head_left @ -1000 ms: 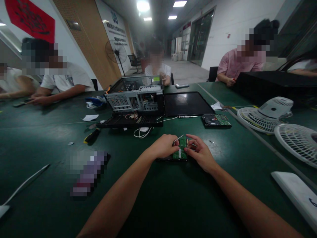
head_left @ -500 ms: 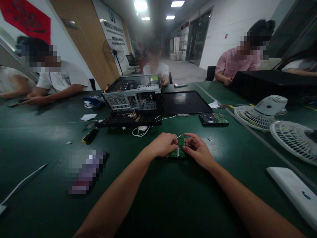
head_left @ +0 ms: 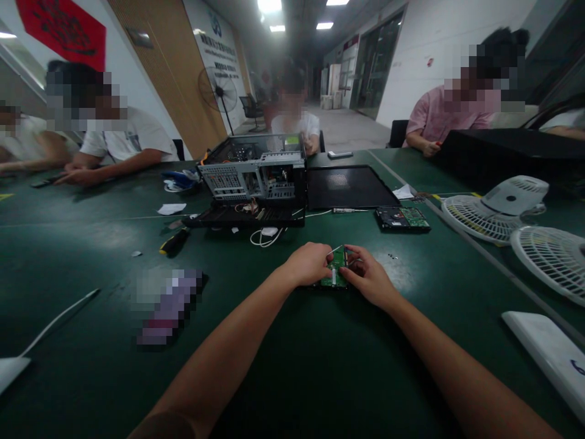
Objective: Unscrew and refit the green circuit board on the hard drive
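Observation:
A hard drive with a green circuit board (head_left: 337, 279) facing up lies on the table between my hands. My left hand (head_left: 307, 263) is closed around a thin metal tool (head_left: 337, 249), whose shaft slants across the board's far end; its exact kind is unclear. The left fingers cover the board's left side. With thumb and fingers bent, my right hand (head_left: 369, 275) grips the right edge of the drive, its index fingertip close to the tool's tip. A second hard drive (head_left: 403, 219) rests farther off to the right. Tiny dark pieces, perhaps screws (head_left: 392, 256), lie beside my right hand.
An opened computer case (head_left: 251, 183) stands ahead, with a black panel (head_left: 351, 186) beside it. A yellow-black screwdriver (head_left: 174, 242) and a blurred purple item (head_left: 171, 308) lie left. Fan parts (head_left: 479, 216) and a white power bank-like block (head_left: 543, 360) are right. Several people sit around the table.
The view has swung slightly left, so everything sits a little farther right in the picture. Both hands keep nearly the same hold on the drive and the tool.

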{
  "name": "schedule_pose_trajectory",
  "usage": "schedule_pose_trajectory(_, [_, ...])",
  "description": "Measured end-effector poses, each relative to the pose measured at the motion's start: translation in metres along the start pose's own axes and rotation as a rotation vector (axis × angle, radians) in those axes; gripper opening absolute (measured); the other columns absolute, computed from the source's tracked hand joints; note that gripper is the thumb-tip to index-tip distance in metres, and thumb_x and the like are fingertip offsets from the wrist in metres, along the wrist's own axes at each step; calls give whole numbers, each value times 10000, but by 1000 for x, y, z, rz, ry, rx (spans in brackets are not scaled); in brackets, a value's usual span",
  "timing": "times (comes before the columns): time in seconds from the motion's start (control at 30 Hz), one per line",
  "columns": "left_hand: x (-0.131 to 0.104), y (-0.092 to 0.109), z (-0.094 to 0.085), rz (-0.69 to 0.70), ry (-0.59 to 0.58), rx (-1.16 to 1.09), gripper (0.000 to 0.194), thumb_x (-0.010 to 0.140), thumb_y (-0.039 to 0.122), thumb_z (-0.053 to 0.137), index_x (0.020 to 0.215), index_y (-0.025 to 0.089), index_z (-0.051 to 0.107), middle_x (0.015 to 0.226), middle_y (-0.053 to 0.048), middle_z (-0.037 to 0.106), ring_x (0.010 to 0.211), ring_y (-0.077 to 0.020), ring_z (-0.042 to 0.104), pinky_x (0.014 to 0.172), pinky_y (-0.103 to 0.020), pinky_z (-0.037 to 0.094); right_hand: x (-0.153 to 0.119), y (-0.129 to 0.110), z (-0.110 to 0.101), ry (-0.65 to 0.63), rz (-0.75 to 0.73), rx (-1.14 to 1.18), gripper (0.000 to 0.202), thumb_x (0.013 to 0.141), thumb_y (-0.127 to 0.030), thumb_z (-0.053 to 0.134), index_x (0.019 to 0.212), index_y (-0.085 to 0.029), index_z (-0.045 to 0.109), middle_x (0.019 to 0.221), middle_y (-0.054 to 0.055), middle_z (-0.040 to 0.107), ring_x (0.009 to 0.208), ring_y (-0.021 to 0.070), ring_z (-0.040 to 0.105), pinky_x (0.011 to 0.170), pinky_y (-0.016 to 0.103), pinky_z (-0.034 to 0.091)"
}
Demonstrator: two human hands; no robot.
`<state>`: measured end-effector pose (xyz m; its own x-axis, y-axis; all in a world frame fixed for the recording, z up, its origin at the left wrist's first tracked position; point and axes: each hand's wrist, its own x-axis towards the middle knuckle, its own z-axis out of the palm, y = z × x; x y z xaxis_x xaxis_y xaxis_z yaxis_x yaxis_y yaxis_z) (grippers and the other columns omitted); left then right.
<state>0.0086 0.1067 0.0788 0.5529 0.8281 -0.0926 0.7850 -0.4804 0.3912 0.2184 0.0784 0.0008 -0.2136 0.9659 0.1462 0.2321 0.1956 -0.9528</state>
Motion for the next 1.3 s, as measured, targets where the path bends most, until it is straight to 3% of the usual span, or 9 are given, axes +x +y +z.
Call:
schedule_pose_trajectory(0.2, [0, 0, 5, -17, -33, 92, 336, 803, 297, 789, 1112, 214, 689, 1055, -77, 736, 946, -268, 704, 751, -306, 494, 1, -1, -1, -31, 16, -69, 573, 868, -379, 715, 1378, -227, 501, 1095, 60, 617, 715, 141, 605, 596, 294, 517])
schedule_pose_trajectory(0.5, [1, 1, 8, 12, -52, 153, 427, 794, 366, 819, 1170, 232, 667, 1128, -87, 715, 1022, -292, 686, 811, -331, 505, 3, 6, -4, 0, -16, -247, 564, 867, -395, 722, 1374, -201, 571, 1151, 103, 626, 753, 155, 613, 657, 330, 554])
schedule_pose_trajectory(0.8, [-15, -21, -26, -2, 37, 148, 294, 913, 293, 657, 1184, 199, 718, 1082, -93, 753, 966, -267, 690, 818, -332, 485, 4, 4, -4, -16, -1, -338, 518, 894, -384, 702, 1363, -185, 607, 1142, 107, 613, 733, 144, 605, 684, 342, 557])
schedule_pose_trajectory(1.0, [-21, -3, -27, 312, -89, 124, 215, 947, 209, 543, 992, 194, 752, 971, -74, 758, 889, -214, 692, 806, -298, 488, 4, 6, -2, 0, -5, -339, 532, 905, -414, 689, 1369, -172, 592, 1154, 121, 619, 716, 139, 611, 645, 322, 559])
schedule_pose_trajectory(1.13, [-23, 14, -20, 371, -189, 143, 206, 910, 169, 554, 973, 200, 747, 988, -74, 759, 893, -212, 700, 838, -296, 512, 4, 8, -3, -1, -32, -375, 515, 895, -385, 700, 1356, -178, 602, 1136, 109, 622, 719, 136, 614, 658, 317, 559])
schedule_pose_trajectory(1.3, [-26, 16, -17, 345, -268, 230, 232, 894, 159, 548, 1022, 199, 738, 1059, -89, 753, 925, -229, 699, 866, -316, 531, 3, 5, -2, 7, -15, -367, 518, 894, -376, 698, 1361, -174, 602, 1120, 104, 610, 686, 129, 608, 635, 315, 549])
